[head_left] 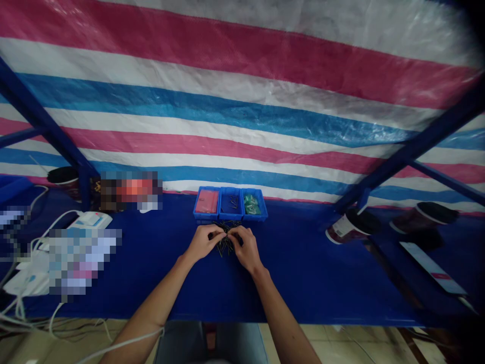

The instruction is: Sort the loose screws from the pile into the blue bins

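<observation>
My left hand (204,241) and my right hand (246,246) meet over a small heap of dark screws (226,237) on the blue table. Both hands have their fingers pinched together at the heap, and what each pinches is too small to make out. Just behind the heap stand three small blue bins side by side: the left bin (206,202) holds pink bags, the middle bin (231,203) holds a few dark screws, and the right bin (254,204) holds green bags.
White power strips and cables (36,263) lie at the left of the blue table (303,273). Two cups (352,226) lie at the right by a blue frame post, with a phone (432,273) nearby. A striped tarp hangs behind.
</observation>
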A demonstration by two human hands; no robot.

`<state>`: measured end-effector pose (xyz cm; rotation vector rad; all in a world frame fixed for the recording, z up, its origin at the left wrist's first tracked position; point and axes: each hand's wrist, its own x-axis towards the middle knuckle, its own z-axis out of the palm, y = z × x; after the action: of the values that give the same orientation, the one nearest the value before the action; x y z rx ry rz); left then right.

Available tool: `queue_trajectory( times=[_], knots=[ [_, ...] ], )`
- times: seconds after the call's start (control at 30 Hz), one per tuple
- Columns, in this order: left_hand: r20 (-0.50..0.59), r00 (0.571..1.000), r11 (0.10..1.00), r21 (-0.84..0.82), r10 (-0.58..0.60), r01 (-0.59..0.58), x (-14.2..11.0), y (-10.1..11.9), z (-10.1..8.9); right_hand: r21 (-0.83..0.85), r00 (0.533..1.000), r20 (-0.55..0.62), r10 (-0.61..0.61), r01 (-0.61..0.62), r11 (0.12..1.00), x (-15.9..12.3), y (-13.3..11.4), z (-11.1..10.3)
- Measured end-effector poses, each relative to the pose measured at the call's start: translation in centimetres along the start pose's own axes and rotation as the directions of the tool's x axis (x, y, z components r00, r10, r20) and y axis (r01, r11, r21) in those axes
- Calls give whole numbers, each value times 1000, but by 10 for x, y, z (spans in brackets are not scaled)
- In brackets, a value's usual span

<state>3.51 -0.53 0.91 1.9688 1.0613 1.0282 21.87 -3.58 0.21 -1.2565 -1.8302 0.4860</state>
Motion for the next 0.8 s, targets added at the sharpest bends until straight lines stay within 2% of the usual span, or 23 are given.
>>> queue_trajectory(
  times=[0.8],
  knots=[
    [7,1000,1000,-8,13,-13,0,-1,0,-15,1000,-7,-2,2,1000,0,-1,-2]
  ],
)
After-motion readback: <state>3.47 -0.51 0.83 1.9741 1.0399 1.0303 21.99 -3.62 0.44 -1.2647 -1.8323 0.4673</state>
